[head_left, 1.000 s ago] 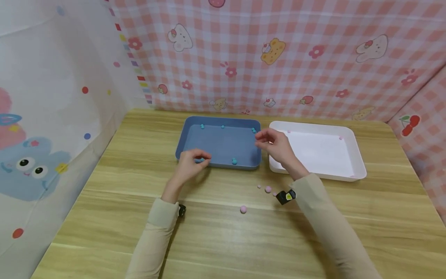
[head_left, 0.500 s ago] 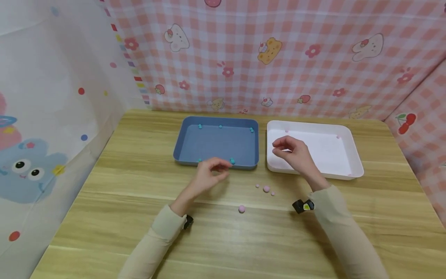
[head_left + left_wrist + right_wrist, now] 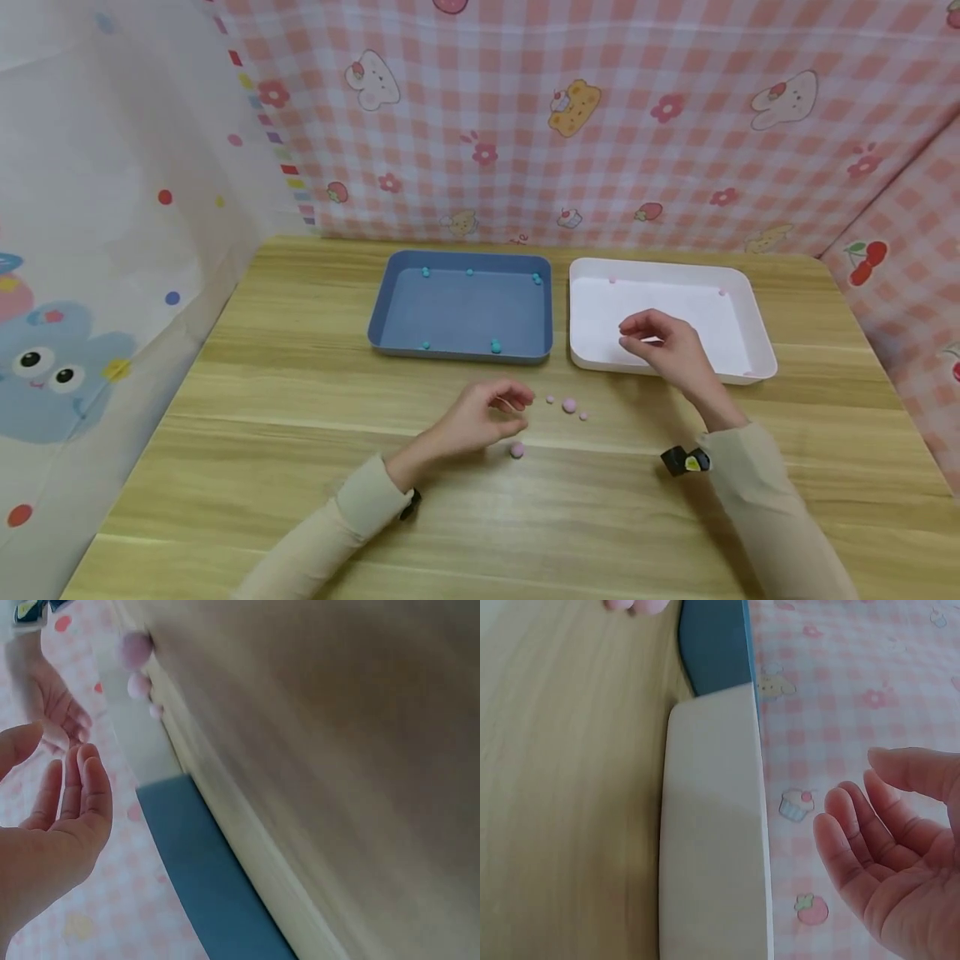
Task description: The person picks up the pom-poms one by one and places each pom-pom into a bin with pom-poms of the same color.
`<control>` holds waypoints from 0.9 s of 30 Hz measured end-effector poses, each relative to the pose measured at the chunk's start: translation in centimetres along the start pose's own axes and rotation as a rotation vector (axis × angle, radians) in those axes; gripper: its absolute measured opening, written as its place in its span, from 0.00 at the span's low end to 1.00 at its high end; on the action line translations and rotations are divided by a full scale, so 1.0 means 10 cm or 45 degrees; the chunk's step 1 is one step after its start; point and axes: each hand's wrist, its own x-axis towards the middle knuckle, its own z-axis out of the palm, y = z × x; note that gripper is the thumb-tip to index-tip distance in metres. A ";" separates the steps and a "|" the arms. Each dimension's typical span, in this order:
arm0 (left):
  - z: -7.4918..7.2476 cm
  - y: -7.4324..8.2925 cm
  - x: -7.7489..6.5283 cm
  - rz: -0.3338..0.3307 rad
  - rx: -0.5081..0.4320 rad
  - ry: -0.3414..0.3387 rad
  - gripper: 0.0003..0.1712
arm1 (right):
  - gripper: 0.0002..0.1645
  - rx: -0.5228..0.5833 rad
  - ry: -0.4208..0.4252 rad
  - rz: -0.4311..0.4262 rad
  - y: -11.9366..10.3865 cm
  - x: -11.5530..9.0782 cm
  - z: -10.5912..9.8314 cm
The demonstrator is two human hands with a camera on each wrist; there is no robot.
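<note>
My left hand (image 3: 480, 417) hovers over the table between the trays and the front, its thumb and fingers relaxed and apart. A larger pink ball (image 3: 517, 450) lies just beside its thumb. Near its fingertips is another pink ball (image 3: 569, 406), with a tiny pink ball (image 3: 550, 399) on one side and a second tiny ball (image 3: 583, 416) on the other. Above the front part of the white tray (image 3: 763, 350) is my right hand (image 3: 671, 350), fingers loosely bent. Both wrist views show nothing between the fingers of the left hand (image 3: 64, 832) or the right hand (image 3: 900, 855).
A blue tray (image 3: 457, 308) stands left of the white one and holds several small teal ball pieces (image 3: 496, 346) along its sides. A few tiny pink balls (image 3: 722, 292) lie in the white tray. Behind the wooden table (image 3: 262, 400) hangs a checked cloth (image 3: 525, 100).
My left hand has moved from the blue tray's front edge rightward and nearer, toward the pink balls, its fingers spreading. My right hand has moved right, from beside the blue tray to the white tray.
</note>
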 end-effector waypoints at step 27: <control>0.22 0.07 -0.01 -0.032 0.501 -0.187 0.16 | 0.11 0.013 0.035 -0.058 0.18 -0.13 -0.14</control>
